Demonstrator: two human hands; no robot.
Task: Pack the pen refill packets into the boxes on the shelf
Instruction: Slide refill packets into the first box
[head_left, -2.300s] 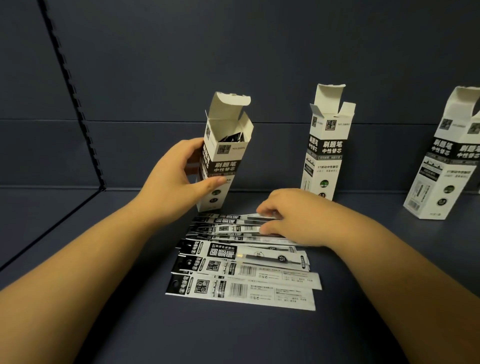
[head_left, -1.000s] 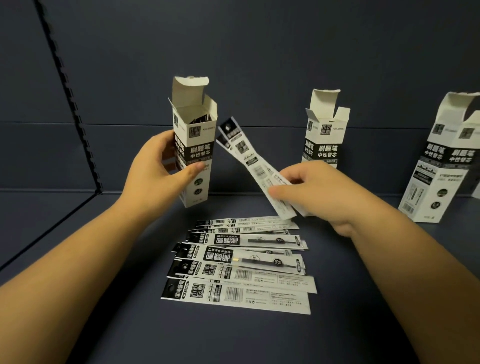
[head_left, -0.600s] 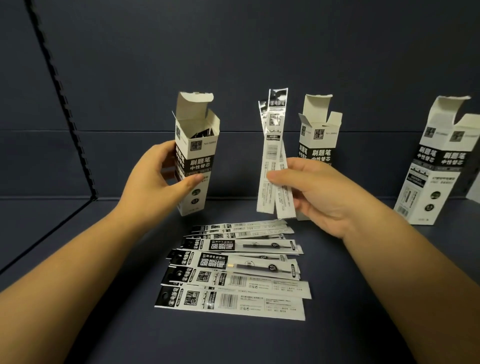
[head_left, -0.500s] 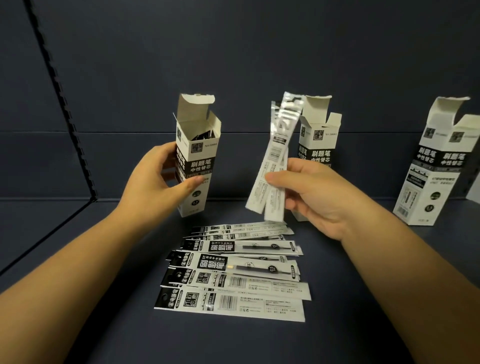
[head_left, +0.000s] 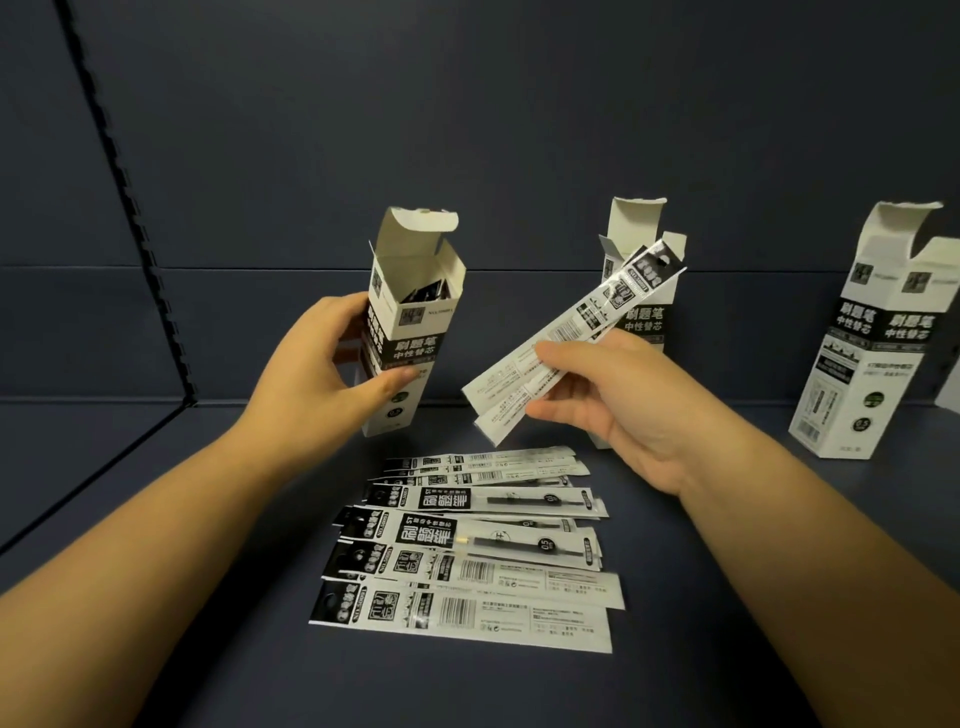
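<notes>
Since the earlier frame the packets (head_left: 566, 340) in the right hand (head_left: 618, 405) have swung from upright to a slant, black header ends up and to the right. Its grip pinches the two flat, glossy strips near their white lower ends; the left hand (head_left: 311, 379) wraps a tall open-flapped cardboard box (head_left: 410, 332), lifted and tilted, dark packets visible inside. More packets (head_left: 472, 551) lie fanned on the dark shelf (head_left: 727, 597), two open boxes (head_left: 872, 343) behind
</notes>
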